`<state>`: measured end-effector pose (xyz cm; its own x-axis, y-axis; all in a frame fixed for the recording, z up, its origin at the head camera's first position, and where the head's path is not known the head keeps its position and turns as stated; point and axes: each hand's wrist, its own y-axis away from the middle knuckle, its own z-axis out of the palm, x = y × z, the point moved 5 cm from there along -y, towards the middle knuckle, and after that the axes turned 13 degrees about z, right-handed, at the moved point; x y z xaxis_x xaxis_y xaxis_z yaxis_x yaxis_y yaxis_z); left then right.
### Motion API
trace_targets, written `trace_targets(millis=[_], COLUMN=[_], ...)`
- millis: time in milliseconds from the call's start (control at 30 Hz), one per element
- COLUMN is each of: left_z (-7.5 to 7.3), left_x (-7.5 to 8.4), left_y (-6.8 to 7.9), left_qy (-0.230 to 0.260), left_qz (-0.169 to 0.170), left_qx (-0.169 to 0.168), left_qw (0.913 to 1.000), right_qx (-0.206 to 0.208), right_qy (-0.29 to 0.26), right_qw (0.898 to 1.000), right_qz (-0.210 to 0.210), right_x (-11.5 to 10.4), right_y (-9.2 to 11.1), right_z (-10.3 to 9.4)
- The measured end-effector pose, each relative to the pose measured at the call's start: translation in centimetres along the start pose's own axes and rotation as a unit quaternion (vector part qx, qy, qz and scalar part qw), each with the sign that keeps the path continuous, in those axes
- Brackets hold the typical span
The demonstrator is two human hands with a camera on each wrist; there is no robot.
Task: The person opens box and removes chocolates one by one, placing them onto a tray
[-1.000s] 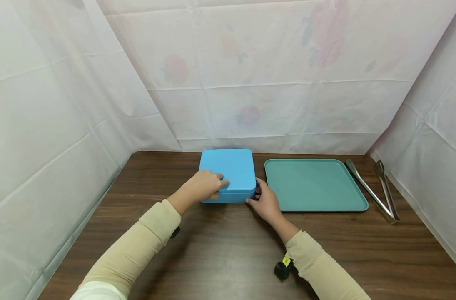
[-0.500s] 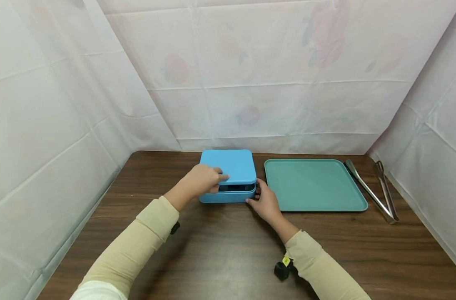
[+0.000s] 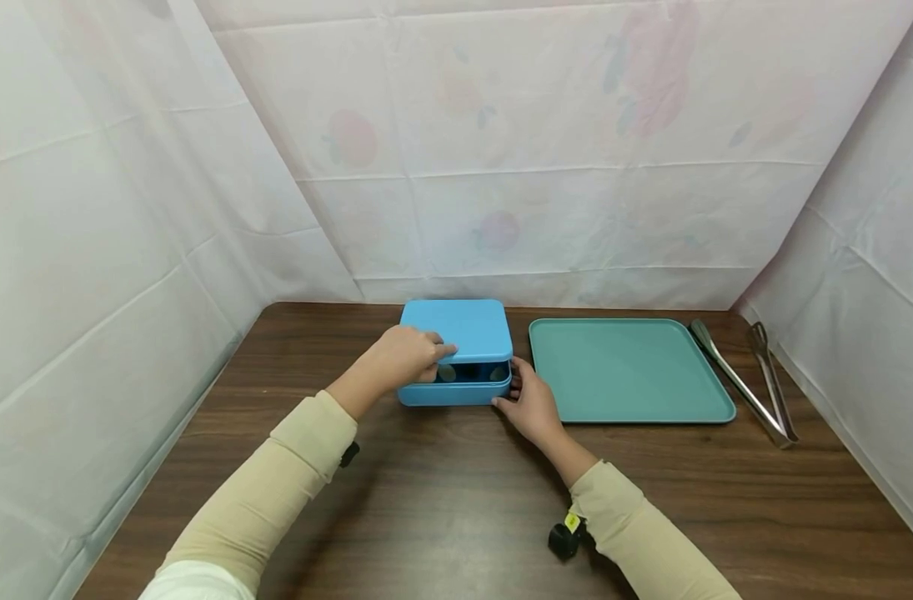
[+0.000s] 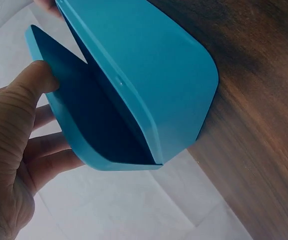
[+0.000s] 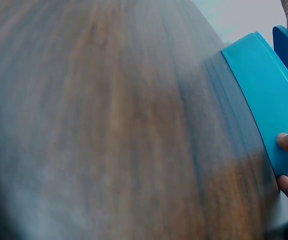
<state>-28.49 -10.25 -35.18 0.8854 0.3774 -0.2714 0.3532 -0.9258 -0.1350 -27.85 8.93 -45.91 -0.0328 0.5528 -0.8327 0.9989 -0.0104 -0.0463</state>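
A blue lidded box (image 3: 456,395) stands near the back of the table, its lid (image 3: 464,329) raised at the front and tilted toward the rear. My left hand (image 3: 405,358) pinches the lid near its left front, and in the left wrist view the thumb (image 4: 46,80) is on the underside with the fingers on the outer face. Through the gap, small pale round shapes show in the dark interior. My right hand (image 3: 533,408) holds the right front corner of the box, thumb on the front wall, the other fingers round the side.
To the right of the box lies a green tray (image 3: 629,375). Metal tongs (image 3: 741,386) rest on the wooden table (image 3: 456,508) beyond it, spread apart. White patterned cloth (image 3: 546,208) hangs behind and along both sides.
My left hand has lifted the front edge of the lid from the closed box, and the gap has widened. My right hand has stayed at the corner.
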Motion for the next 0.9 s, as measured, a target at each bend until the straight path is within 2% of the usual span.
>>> trace_targets(millis=[300,633,900], left_z=[0.0,-0.3,-0.2], left_x=[0.0,-0.3,-0.3], left_y=[0.4,1.8,2.4], left_qy=[-0.001,0.007,-0.008], left_qz=[-0.008,-0.021,-0.005], left_qx=[0.005,0.068,0.109], left_qw=[1.0,0.9975,0.994], right_qx=[0.0,-0.022,-0.027], right_qy=[0.003,-0.013,-0.011], right_qw=[1.0,1.0,1.0], right_qz=[-0.005,-0.003,0.011], right_x=[-0.2,-0.4,-0.6], right_y=[0.0,0.0,-0.1], right_z=[0.0,-0.3,-1.0])
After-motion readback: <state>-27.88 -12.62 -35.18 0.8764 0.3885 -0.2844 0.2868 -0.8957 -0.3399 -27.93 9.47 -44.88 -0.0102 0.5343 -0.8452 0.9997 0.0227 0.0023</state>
